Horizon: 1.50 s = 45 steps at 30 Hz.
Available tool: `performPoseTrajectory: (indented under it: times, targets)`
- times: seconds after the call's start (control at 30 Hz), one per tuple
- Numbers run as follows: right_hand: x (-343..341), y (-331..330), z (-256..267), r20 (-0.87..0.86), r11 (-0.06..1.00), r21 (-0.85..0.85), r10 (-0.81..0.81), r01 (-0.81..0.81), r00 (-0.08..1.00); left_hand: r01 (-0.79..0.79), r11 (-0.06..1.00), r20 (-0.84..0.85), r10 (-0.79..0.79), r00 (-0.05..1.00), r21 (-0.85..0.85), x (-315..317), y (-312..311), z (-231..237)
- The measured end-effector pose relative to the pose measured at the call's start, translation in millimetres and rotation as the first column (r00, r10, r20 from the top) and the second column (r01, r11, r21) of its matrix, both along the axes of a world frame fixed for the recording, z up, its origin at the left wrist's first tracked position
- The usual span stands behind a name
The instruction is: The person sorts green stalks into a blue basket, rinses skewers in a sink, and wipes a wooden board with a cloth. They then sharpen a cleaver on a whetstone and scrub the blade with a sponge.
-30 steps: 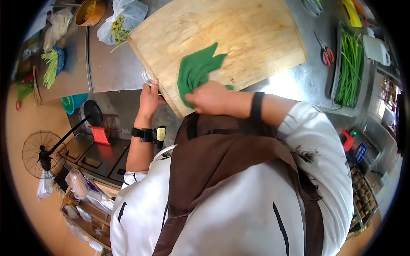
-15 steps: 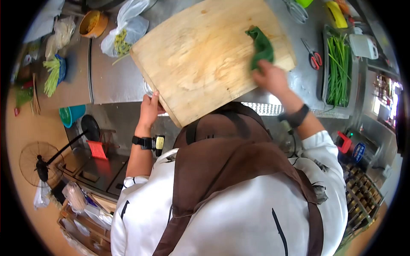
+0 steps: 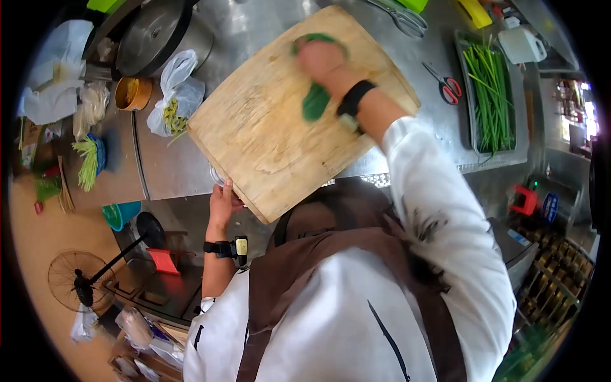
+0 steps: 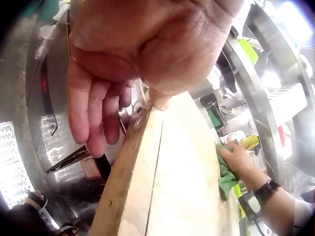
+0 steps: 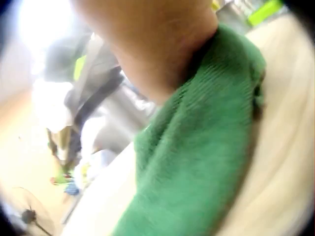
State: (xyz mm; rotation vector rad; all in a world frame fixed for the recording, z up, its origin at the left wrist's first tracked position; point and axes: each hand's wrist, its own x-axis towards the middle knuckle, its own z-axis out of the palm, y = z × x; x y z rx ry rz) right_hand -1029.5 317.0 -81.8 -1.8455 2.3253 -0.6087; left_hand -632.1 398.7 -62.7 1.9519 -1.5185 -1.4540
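A thick wooden cutting board [image 3: 254,143] lies at an angle on the metal counter, its near corner jutting past the counter's edge. At its left side my left hand [image 3: 221,207] grips the edge. In the left wrist view, the thumb [image 4: 160,101] rests on the top rim while the other fingers hang down by the side face. My right hand [image 3: 323,62] holds a green cloth [image 3: 316,103] bunched on the board's far half. Close up in the right wrist view, the cloth [image 5: 197,132] trails from under the hand over the wood.
Right of the board lie red-handled scissors [image 3: 447,88] and a tray of long green stalks [image 3: 490,95]. A plastic bag of greens [image 3: 175,105], an orange container [image 3: 133,93] and a large pot [image 3: 153,38] stand on the left. Metal tongs [image 3: 404,20] lie beyond the board.
My right hand swept the cloth from the near left of the board to its right side, then to the far middle. My left hand stays at the left edge. The head view has tilted further forward.
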Motion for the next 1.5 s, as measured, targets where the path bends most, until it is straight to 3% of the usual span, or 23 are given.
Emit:
performPoseTrajectory:
  times: [0.1,0.23,0.33,0.4,0.43,0.47,0.53,0.57,0.6,0.67,0.73,0.8,0.87,0.93,1.07,1.13,1.17,1.2,1.27,1.33,1.4,1.5]
  targets:
    - [-96.4,37.2,-7.0,-0.110,0.965,0.076,-0.244,0.253,0.964,-0.043,0.999,-0.059,0.042,0.997,-0.023,5.1,-0.5,-11.6]
    - [-168.2,111.9,-47.6,-0.200,0.880,0.182,-0.404,0.439,0.893,-0.020,0.999,-0.049,0.018,0.999,-0.042,10.3,-2.0,-18.5]
    - [-161.0,163.0,-24.1,-0.155,0.857,0.199,-0.452,0.476,0.878,-0.032,0.998,-0.064,0.029,0.998,-0.046,7.0,-0.9,-16.4]
    - [-156.4,196.0,-18.4,0.048,0.950,0.047,-0.311,0.308,0.949,-0.008,0.999,-0.100,0.004,0.995,-0.035,6.1,0.2,-15.9]
    - [-152.8,206.7,-16.0,0.164,0.957,0.041,-0.289,0.286,0.943,-0.010,1.000,-0.098,0.008,0.995,-0.018,3.6,-0.4,-12.5]
    - [-156.1,214.9,-18.9,0.167,0.950,0.046,-0.311,0.308,0.936,-0.012,1.000,-0.094,0.012,0.995,0.000,1.3,-0.8,-9.3]
    - [-162.7,226.4,-26.2,0.067,0.883,-0.223,-0.410,0.414,0.910,0.012,1.000,-0.060,-0.012,0.998,0.009,-0.5,-2.5,-8.8]
    - [-173.9,233.7,-32.0,-0.075,0.851,-0.270,-0.485,0.450,0.871,0.014,1.000,-0.076,-0.014,0.997,0.004,1.4,-2.8,-10.8]
    - [-190.5,242.4,-60.9,-0.188,0.831,-0.257,-0.544,0.494,0.818,0.011,1.000,-0.088,-0.011,0.996,-0.002,4.0,-0.9,-11.1]
    - [-196.4,258.2,-83.7,-0.263,0.774,0.044,-0.601,0.632,0.755,0.022,0.999,-0.058,-0.024,0.998,-0.027,2.7,-0.9,-9.8]
    - [-196.9,270.8,-115.3,-0.261,0.765,-0.044,-0.629,0.642,0.732,0.056,0.996,0.014,-0.055,0.998,-0.065,-0.1,-1.0,-7.6]
    - [-208.4,280.3,-129.1,-0.302,0.812,0.003,-0.556,0.584,0.774,0.041,0.998,0.031,-0.039,0.999,-0.058,9.4,-5.0,-16.8]
    - [-203.2,284.8,-126.1,-0.170,0.801,-0.025,-0.594,0.599,0.787,-0.018,0.998,-0.012,0.017,1.000,-0.056,10.9,-3.8,-21.1]
    - [-193.5,284.0,-111.5,-0.054,0.741,0.068,-0.666,0.668,0.744,-0.046,0.996,-0.002,0.046,0.999,-0.078,1.9,2.8,-13.0]
    - [-188.0,296.0,-106.7,-0.061,0.753,0.150,-0.640,0.641,0.766,-0.031,0.998,0.045,0.033,0.998,-0.046,6.2,0.8,-17.1]
    - [-182.8,304.6,-105.5,0.316,0.771,0.000,-0.604,0.636,0.732,-0.069,0.995,0.003,0.070,0.998,-0.079,4.8,4.3,-20.0]
    - [-163.7,303.3,-88.9,0.289,0.740,-0.034,-0.636,0.671,0.716,-0.083,0.994,0.001,0.084,0.997,-0.076,6.2,4.5,-23.5]
    - [-142.8,301.3,-73.9,0.288,0.750,-0.031,-0.627,0.661,0.724,-0.062,0.994,0.021,0.064,0.998,-0.089,8.6,2.8,-27.4]
    - [-96.3,296.8,-47.5,0.634,0.838,-0.131,-0.340,0.529,0.695,-0.046,0.993,0.045,0.051,0.998,-0.106,11.5,2.9,-27.1]
    - [-40.7,295.8,-24.5,0.637,0.963,-0.178,-0.044,0.202,0.770,-0.062,0.994,0.003,0.063,0.998,-0.093,3.9,5.0,-20.4]
    - [4.1,288.6,0.9,0.585,0.987,-0.145,0.145,-0.072,0.798,-0.040,0.994,0.035,0.044,0.998,-0.098,3.2,4.7,-18.3]
    - [37.5,282.0,4.7,0.510,0.965,-0.157,0.263,-0.212,0.819,-0.070,0.993,-0.011,0.070,0.998,-0.099,-6.3,10.5,-10.5]
